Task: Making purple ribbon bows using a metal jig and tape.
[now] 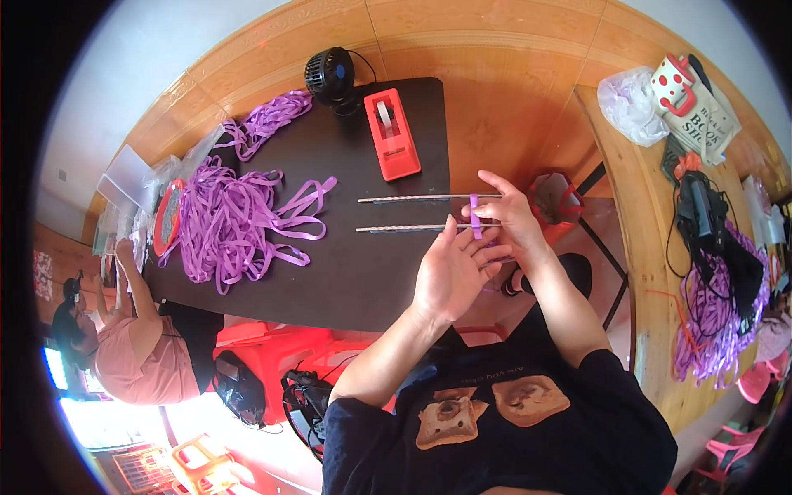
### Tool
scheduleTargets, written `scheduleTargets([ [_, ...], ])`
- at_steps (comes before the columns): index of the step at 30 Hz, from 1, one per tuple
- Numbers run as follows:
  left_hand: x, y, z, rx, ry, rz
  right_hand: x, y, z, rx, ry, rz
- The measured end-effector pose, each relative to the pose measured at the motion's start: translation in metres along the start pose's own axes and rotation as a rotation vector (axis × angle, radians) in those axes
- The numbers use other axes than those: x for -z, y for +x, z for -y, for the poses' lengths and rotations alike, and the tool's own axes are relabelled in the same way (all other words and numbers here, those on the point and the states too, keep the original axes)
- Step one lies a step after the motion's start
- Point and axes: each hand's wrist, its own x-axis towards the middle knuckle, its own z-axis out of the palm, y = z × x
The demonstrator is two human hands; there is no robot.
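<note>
Two thin, twisted metal rods, an upper rod (404, 199) and a lower rod (404, 228), run side by side above the dark table's right part. A purple ribbon (475, 217) wraps across both rods near my hands. My right hand (518, 221) is at the rods' right ends, one finger stretched out and the others closed at the ribbon. Below the lower rod, my left hand (445, 280) is open, palm up, with its fingertips close to the ribbon. The ribbon's tail is partly hidden by my fingers.
On the dark table (330, 280) lie a large heap of purple ribbon (223, 214), a red tape dispenser (393, 136) and a small black fan (330, 74). A wooden bench (652, 313) holding bags and more ribbon stands right. Another person (148, 355) works at the left.
</note>
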Motion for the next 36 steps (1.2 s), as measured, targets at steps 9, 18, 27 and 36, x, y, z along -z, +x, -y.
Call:
scheduleTargets([
  [9, -0.003, 0.000, -0.001, -0.002, 0.000, -0.006, 0.006, 0.006, -0.001, -0.046, -0.015, 0.035],
  [18, -0.002, 0.001, 0.000, -0.002, -0.024, 0.000, 0.010, 0.016, -0.017, -0.231, 0.462, 0.192],
  [27, -0.005, 0.000, 0.000, -0.002, -0.017, -0.005, 0.009, 0.016, -0.011, -0.177, 0.323, 0.188],
  [36, -0.003, 0.001, 0.000, -0.003, -0.017, -0.002, 0.016, -0.001, -0.006, 0.214, -0.157, -0.253],
])
